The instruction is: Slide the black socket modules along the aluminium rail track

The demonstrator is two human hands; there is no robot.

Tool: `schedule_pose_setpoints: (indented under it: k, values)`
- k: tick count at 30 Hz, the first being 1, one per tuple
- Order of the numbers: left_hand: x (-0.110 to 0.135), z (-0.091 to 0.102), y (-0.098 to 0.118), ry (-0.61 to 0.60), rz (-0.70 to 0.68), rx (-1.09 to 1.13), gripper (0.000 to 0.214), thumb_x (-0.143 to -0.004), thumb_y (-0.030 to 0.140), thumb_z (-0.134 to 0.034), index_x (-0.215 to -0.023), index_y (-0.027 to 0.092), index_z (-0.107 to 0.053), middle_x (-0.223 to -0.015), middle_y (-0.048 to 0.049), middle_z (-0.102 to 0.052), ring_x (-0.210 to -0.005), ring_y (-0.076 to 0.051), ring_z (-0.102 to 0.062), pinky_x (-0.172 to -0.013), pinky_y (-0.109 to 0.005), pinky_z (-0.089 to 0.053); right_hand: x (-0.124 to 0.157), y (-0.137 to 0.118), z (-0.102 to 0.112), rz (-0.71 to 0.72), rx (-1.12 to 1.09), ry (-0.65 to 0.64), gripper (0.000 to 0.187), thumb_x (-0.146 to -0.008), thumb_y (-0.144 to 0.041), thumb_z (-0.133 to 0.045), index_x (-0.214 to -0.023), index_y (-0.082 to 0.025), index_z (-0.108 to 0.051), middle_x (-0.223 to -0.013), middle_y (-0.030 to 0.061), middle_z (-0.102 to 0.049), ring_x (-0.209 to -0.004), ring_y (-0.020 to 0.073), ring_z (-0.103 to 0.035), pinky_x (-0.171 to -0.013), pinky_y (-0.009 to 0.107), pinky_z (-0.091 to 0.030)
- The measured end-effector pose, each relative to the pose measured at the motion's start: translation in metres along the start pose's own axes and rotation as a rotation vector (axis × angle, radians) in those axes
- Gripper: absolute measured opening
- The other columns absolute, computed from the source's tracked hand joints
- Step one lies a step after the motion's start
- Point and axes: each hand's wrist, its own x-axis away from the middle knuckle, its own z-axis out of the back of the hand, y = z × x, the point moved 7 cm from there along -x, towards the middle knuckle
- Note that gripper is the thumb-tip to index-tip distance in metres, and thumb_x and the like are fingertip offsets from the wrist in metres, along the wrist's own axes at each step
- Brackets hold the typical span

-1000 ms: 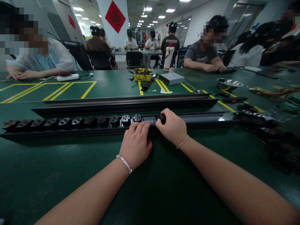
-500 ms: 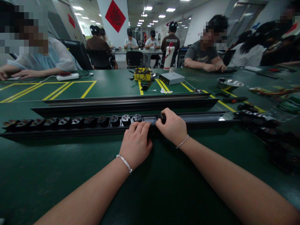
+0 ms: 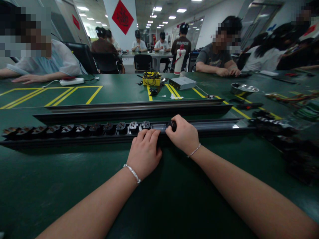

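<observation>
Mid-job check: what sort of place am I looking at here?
Probably an assembly workshop or training room: yellow tape marks out the green table, black modules stand in a row along a black rail, and other people sit farther back.

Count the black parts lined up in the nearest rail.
11 parts, in one row along the rail, from its left end to just beyond the left hand. Uncounted: the dark piece in the right hand, which may hide more.

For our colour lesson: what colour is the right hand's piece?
The piece is black; head view.
</observation>
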Motion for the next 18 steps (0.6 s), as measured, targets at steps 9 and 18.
schedule_pose_setpoints:
  k: [9, 18]
  values:
    - [0.0002, -0.0003, -0.0003, -0.003, -0.006, -0.006, 0.048, -0.076, 0.024, -0.047, -0.123, 0.021, -0.039, -0.123, -0.0045, -0.050, -0.114, -0.024, -0.037, -0.091, -0.040, -0.037, -0.0001, -0.0004, -0.0011, 0.007, -0.014, -0.010, 0.021, -0.077, -0.030, -0.041, -0.092, -0.019, -0.050, -0.084, 0.0045, -0.060, -0.074, 0.0186, -0.055, -0.062, 0.027, -0.035]
    - [-0.0001, 0.0002, 0.0008, -0.001, -0.010, -0.022, 0.047, -0.076, 0.024, -0.046, -0.123, 0.020, -0.039, -0.123, -0.0045, -0.050, -0.113, -0.024, -0.037, -0.090, -0.040, -0.038, -0.0012, -0.0007, 0.0062, 0.061, 0.003, 0.051, 0.019, -0.073, -0.031, -0.047, -0.086, -0.019, -0.054, -0.085, 0.0077, -0.060, -0.093, 0.0236, -0.048, -0.077, 0.033, -0.034]
